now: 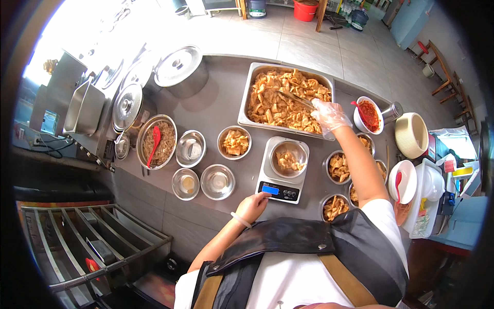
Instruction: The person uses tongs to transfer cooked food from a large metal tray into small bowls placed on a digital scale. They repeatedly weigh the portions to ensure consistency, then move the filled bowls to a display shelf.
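My right hand [330, 116], in a clear plastic glove, grips metal tongs [297, 99] whose tips rest among cooked meat pieces [270, 90] in a large steel tray [244, 116]. Below it, a digital kitchen scale [263, 170] carries a steel bowl [289, 174] with a small portion of the same meat [287, 160]. My left hand [252, 208] is bare and empty, fingers curled, its fingertips at the scale's front edge beside the blue display [270, 190]. Left of the scale stands another steel bowl filled with meat [234, 143].
Several filled bowls [339, 167] stand under my right forearm. Empty steel bowls [217, 182] sit left, beside a basin of shredded food [164, 145] with a red spoon [156, 141]. A lidded pot [185, 77] is behind; a bowl of red sauce [368, 114] stands right.
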`<state>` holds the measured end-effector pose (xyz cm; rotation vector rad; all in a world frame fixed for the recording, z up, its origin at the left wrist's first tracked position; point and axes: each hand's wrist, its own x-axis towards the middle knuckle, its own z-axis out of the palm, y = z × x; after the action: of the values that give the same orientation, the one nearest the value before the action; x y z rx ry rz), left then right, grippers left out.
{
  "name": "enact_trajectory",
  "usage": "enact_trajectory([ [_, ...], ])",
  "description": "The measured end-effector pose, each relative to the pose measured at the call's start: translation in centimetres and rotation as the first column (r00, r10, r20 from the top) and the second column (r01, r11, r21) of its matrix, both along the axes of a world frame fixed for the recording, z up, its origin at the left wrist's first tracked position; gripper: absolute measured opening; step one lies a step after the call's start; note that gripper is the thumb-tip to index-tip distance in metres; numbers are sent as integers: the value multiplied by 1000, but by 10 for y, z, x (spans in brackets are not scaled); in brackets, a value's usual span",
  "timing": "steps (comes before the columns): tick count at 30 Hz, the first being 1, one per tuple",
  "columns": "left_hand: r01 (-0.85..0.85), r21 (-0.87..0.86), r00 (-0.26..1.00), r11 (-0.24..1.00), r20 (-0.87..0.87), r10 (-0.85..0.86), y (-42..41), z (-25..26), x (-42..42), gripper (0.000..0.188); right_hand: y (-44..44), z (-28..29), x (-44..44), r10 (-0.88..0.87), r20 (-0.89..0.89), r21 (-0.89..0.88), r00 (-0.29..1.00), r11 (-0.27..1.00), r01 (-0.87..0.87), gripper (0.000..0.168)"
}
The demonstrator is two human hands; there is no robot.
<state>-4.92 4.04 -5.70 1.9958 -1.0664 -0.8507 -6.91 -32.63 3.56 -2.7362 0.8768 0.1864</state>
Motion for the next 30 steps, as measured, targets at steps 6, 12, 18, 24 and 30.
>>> enact_trajectory([
  [6, 7, 10, 999, 1000, -37, -7, -1, 7, -1, 20, 10, 12, -60, -146, 155, 379, 977, 922, 77, 35],
  [12, 13, 10, 999, 1000, -32, -13, -2, 0, -2, 20, 67, 55, -116, -197, 95, 585, 976, 804, 105, 51],
  [18, 33, -14, 999, 999, -38, -34, -3, 6, -7, 20, 70, 38, -133, -188, 0, 650, 982, 746, 143, 71],
  [24, 39, 42, 999, 998, -19, -39, -1, 8, -7, 20, 28, 27, -93, -362, 101, 467, 927, 840, 277, 73],
  [30, 27, 88, 998, 996, -54, -22, 1, 13, -6, 21, 10, -4, -21, -108, -42, 25, 993, 994, 109, 55],
])
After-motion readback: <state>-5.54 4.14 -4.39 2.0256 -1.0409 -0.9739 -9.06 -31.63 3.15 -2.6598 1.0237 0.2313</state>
